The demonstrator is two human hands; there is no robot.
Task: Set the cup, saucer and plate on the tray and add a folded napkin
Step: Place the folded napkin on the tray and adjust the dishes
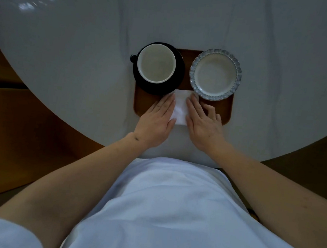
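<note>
A wooden tray [226, 111] lies on the white table. On its left stands a black cup [156, 63] with a white inside, set on a black saucer [177, 75]. To the right sits a pale plate [215, 74] with a scalloped blue-grey rim. A white folded napkin [180, 107] lies on the tray's near middle, its near edge reaching over the tray's front. My left hand [158, 119] lies flat along the napkin's left edge and my right hand [202, 121] lies flat along its right edge, fingers extended, both touching it.
The round white table [74, 66] has a cloth with creases over it; its curved edge runs close to my body. A wooden floor [19, 131] shows below the table on both sides. My white shirt fills the bottom of the view.
</note>
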